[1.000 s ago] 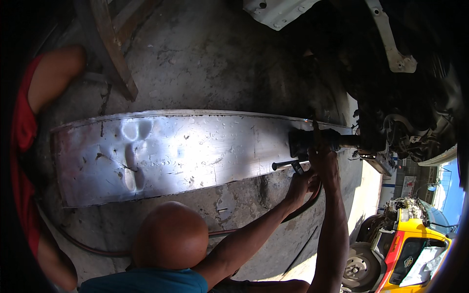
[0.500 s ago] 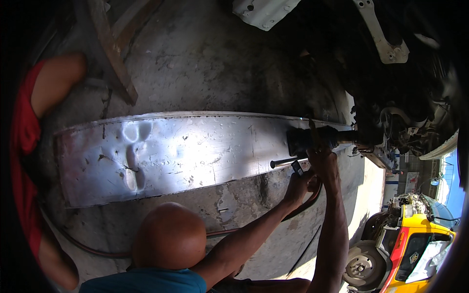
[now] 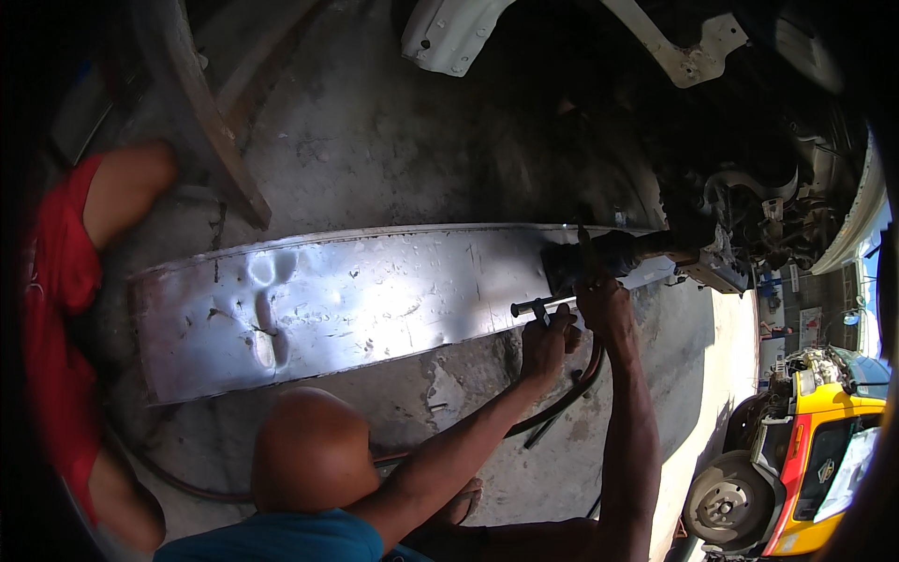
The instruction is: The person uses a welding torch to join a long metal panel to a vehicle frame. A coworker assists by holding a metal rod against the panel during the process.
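Neither of my hands shows in the head view. A co-worker in a blue shirt (image 3: 281,539) leans over a long, dented sheet-metal panel (image 3: 375,309) on the floor. One of that person's hands (image 3: 546,342) is at a shiny metal rod (image 3: 526,307) with a flanged end, and a small dark piece lies across the rod. The other hand (image 3: 607,307) is at a dark, blocky part (image 3: 576,267) resting at the panel's right end. A slim dark pointed piece rises from that hand; its kind cannot be made out.
Bent legs in red cloth (image 3: 66,281) are at the left edge. A hose (image 3: 524,421) curves across the concrete. A rusty metal leg (image 3: 215,131) stands upper left. Vehicle parts (image 3: 768,206) fill the upper right. A yellow and red truck cab (image 3: 833,468) is lower right.
The view has shifted slightly. The co-worker's nearer hand has moved up and left to the shiny rod, and the small dark piece now crosses it. The other hand stays by the blocky part.
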`<state>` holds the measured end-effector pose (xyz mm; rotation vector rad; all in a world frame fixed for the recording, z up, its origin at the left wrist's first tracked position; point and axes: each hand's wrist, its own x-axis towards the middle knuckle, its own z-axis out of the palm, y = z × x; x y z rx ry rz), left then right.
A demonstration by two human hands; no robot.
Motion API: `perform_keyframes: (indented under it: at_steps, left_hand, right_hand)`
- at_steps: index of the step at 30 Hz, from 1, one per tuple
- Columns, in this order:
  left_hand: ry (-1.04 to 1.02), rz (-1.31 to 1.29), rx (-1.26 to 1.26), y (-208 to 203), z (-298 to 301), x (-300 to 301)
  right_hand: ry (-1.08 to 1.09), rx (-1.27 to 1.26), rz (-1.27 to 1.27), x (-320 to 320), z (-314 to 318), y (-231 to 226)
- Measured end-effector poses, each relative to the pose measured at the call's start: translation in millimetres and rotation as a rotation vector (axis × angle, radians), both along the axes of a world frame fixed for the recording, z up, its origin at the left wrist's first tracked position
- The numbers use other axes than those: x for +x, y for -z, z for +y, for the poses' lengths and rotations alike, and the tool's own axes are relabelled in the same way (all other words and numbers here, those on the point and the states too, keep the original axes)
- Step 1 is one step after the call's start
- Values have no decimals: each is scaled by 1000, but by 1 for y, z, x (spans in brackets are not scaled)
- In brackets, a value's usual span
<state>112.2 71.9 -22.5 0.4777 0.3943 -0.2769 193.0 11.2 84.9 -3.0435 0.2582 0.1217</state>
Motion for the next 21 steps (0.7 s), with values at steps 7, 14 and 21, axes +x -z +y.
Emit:
perform_keyframes:
  at_steps: [7, 14, 21]
  left_hand:
    - [-252, -89, 382, -16, 43, 5]
    - [-197, -735, 632, -140, 20, -46]
    - [354, -1348, 710, -234, 23, -105]
  right_hand:
    - [-52, -19, -56, -14, 10, 1]
    - [-313, 499, -157, -21, -70, 42]
    - [-52, 99, -104, -33, 1, -6]
